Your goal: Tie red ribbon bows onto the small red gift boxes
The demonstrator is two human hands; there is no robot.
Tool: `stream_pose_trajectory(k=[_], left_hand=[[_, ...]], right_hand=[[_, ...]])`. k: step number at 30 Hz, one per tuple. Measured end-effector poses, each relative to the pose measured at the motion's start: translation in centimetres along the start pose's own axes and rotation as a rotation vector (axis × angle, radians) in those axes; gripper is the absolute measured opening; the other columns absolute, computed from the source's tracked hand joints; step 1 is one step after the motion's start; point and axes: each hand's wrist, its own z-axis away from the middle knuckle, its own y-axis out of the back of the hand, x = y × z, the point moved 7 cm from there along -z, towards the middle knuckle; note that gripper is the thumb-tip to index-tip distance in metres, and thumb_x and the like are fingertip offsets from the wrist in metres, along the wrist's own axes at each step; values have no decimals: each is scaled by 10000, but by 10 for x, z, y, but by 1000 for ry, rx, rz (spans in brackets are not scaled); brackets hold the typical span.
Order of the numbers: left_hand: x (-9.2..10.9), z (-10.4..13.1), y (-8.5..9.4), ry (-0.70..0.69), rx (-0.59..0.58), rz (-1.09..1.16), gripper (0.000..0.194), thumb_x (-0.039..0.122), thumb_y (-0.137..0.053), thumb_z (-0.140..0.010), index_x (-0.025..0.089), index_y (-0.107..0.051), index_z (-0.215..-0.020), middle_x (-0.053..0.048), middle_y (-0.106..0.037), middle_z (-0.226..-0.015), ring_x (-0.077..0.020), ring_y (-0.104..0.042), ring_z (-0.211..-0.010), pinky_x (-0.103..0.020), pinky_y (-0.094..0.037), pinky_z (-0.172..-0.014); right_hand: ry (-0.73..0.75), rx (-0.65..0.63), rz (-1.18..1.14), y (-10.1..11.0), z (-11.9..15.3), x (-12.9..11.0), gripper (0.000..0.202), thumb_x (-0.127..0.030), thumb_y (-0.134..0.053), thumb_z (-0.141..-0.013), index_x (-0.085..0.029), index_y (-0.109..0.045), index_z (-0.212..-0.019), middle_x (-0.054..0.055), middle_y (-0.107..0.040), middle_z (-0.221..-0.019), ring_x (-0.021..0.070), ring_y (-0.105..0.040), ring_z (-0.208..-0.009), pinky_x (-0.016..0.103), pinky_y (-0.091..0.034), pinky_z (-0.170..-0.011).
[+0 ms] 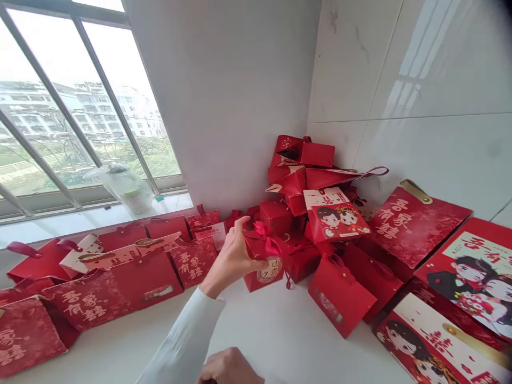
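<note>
My left hand [234, 253], in a white sleeve, reaches up from the lower middle of the head view. Its fingers and thumb span a small red gift box [256, 280] with a pink-red ribbon bow on top and a patterned gold label on the front. The thumb presses near the label; the fingers are at the far left side of the box. At the bottom edge shows my right hand [232, 368], curled, partly cut off by the frame. Whatever its fingers hold is hidden. Beside the held box sits another red box [302, 261].
Red gift bags [146, 280] line the window side at left. A pile of red boxes [318, 154] rises in the corner. At right stand printed bags [420, 224] with couple pictures. On the sill is a clear plastic bag [128, 186]. A white table [256, 325] lies beneath.
</note>
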Motion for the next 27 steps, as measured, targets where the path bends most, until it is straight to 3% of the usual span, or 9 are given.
stream_pose_trajectory(k=[4,8,11,15,17,19,22,24,27], left_hand=[[-48,72,29,169,-3,127,921,215,-775,-553,291,-269,-1318,-57,-533,-1097,-273,-534,-1075,-434,-475,-882],[-99,143,38,379,193,217,902,221,-749,-579,290,-238,-1320,-80,-496,-1136,-278,-524,-1109,-391,-523,-792],[-110,176,47,381,338,223,927,235,-741,-602,287,-192,-1348,-73,-469,-1140,-252,-519,-1106,-380,-521,-819],[-107,192,50,302,407,73,1034,310,-786,-590,284,-122,-1382,-91,-435,-1183,-252,-487,-1137,-386,-497,-870],[-108,195,42,297,442,27,1036,354,-786,-599,266,-110,-1379,-117,-418,-1211,-268,-469,-1153,-399,-494,-866],[-107,198,28,300,467,-11,1066,373,-810,-563,246,-131,-1375,-147,-398,-1241,-308,-440,-1176,-436,-479,-879],[-100,198,1,268,410,44,1146,437,-862,-459,228,-191,-1365,-166,-406,-1260,-330,-448,-1154,-461,-447,-914],[-97,199,-9,302,394,146,988,523,-778,-591,220,-229,-1355,-149,-465,-1214,-282,-501,-1082,-430,-449,-898],[-105,202,-8,471,465,285,554,533,-454,-875,193,-346,-1298,-123,-540,-1111,-224,-554,-991,-374,-458,-831]], right_hand=[[11,106,-175,8,6,-1,247,-57,-587,-648,-209,-745,-762,-15,-666,-678,128,-585,-610,198,-445,-627],[-53,183,-283,14,12,3,226,-58,-536,-671,-167,-711,-764,10,-644,-665,147,-568,-573,230,-434,-547],[-55,181,-334,14,18,2,186,-144,-518,-760,-165,-703,-768,14,-645,-664,151,-561,-564,243,-420,-535],[-62,230,-378,31,26,9,167,-239,-557,-792,-196,-719,-798,16,-681,-754,171,-592,-658,256,-438,-599],[-110,360,-376,54,29,23,159,-288,-584,-792,-196,-713,-804,16,-660,-714,160,-557,-621,255,-419,-579],[-180,570,-368,83,35,43,164,-335,-602,-787,-193,-680,-812,10,-614,-688,142,-499,-588,253,-400,-572],[-236,750,-386,112,43,65,253,-404,-628,-765,-197,-641,-909,11,-583,-712,154,-507,-655,244,-402,-578],[-241,745,-429,118,44,72,318,-466,-607,-771,-189,-629,-926,18,-581,-718,150,-504,-631,237,-393,-531],[-212,666,-517,115,40,70,366,-524,-531,-817,-187,-625,-928,34,-598,-756,151,-522,-631,232,-400,-504]])
